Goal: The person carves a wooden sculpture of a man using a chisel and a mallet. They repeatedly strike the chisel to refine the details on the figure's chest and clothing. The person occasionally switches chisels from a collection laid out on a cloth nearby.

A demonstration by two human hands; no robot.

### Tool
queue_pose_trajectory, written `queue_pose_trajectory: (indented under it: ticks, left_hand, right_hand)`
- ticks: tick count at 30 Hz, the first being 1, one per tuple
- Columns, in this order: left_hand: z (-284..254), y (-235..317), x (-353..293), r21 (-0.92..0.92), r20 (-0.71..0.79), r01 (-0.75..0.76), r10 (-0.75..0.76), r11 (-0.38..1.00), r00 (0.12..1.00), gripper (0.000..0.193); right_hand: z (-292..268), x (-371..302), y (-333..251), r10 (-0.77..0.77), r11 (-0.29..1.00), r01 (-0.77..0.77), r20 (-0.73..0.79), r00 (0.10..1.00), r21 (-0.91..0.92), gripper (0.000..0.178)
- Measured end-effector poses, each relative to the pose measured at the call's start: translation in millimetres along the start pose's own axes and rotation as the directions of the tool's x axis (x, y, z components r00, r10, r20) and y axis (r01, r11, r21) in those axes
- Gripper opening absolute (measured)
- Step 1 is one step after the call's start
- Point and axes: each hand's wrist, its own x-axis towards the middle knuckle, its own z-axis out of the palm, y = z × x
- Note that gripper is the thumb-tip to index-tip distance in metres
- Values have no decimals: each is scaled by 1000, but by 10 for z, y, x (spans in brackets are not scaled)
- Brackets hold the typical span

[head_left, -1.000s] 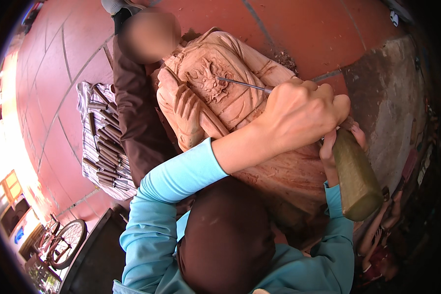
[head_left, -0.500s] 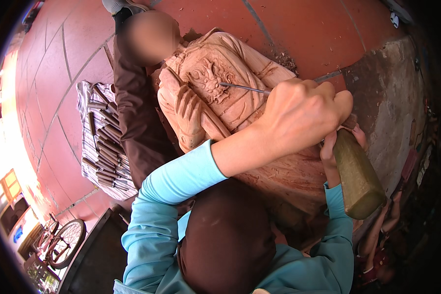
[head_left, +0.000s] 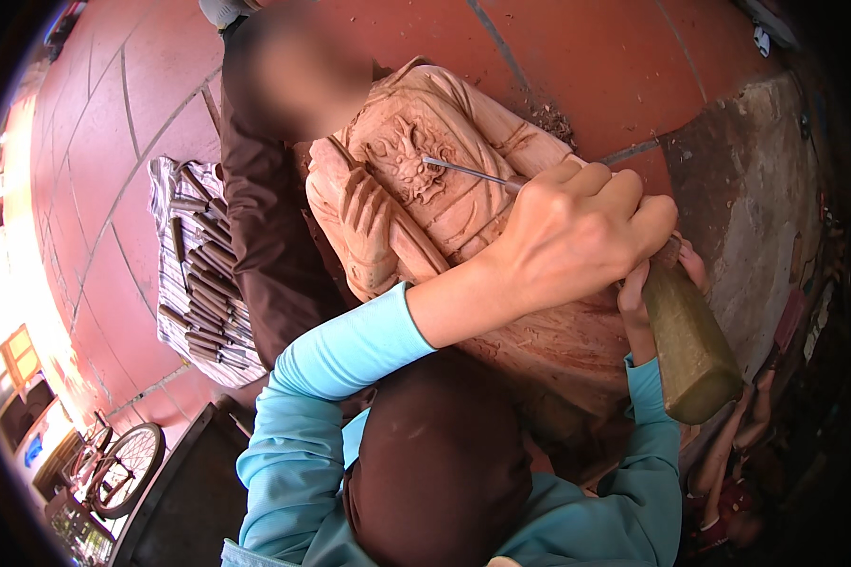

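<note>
A carved wooden figure [head_left: 501, 317] lies on its back before me, with a raised beast's face [head_left: 402, 156] on its chest and a carved hand around a long bar. My left hand [head_left: 586, 231] is closed around the handle of a chisel [head_left: 473, 172]; its thin metal shaft slants to the left. The tip rests at the beast's face. Beyond the left wrist, my right hand [head_left: 636, 288] grips a wooden mallet [head_left: 695, 345] at its narrow end, close to the chisel's butt. The left hand and the mallet hide part of the right hand.
On the left, a striped cloth [head_left: 165, 203] holds several more chisels [head_left: 213, 293]. Brown-clad legs [head_left: 274, 217] and a blurred head of a person are beside the figure. Wood chips [head_left: 550, 121] lie on the red tiles [head_left: 596, 57]. A bicycle [head_left: 128, 471] stands at lower left.
My left hand has tilted and shifted slightly down. The chisel tip stays at about the same spot on the beast's face, and the mallet has barely moved.
</note>
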Motion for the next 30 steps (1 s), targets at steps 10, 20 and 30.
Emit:
queue_pose_trajectory:
  ticks: [10,20,30]
  left_hand:
    - [238,-397,439,105,-236,308,-277,946,931,19]
    - [6,-98,430,376,-138,152,-107,914,985,11]
    - [-718,-103,-435,540,365,288,-529,790,766,19]
  right_hand:
    - [-189,87,-135,202,977,-181,226,953,-112,40]
    - [-80,-24,-54,215,977,-211,129,968,-43,40]
    - [13,-5,-153,228,951,-188,144,963,-246,36]
